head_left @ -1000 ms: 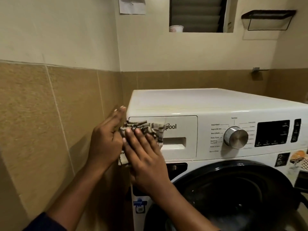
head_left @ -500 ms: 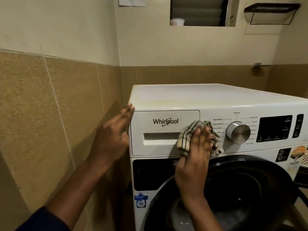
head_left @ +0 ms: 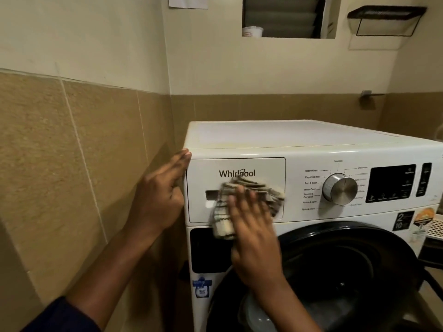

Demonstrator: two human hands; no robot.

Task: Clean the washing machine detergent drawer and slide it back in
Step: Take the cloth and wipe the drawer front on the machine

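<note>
Tiles [head_left: 72, 164] | drawer [head_left: 203, 174] flush, long axis horizontal | hands [head_left: 158, 200] apparently spread, right hand [head_left: 254, 236] pressing cloth [head_left: 223, 221]

Glossy white plastic drawer front [head_left: 236, 168], woven checked cloth [head_left: 251, 188], brushed metal dial [head_left: 340, 189]

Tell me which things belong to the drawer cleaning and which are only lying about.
Job: detergent drawer, pushed in; checked cloth; right hand pressing it on the drawer; left hand on the washing machine corner.
Lying about: cup at the window; wire shelf; paper on the wall.
</note>
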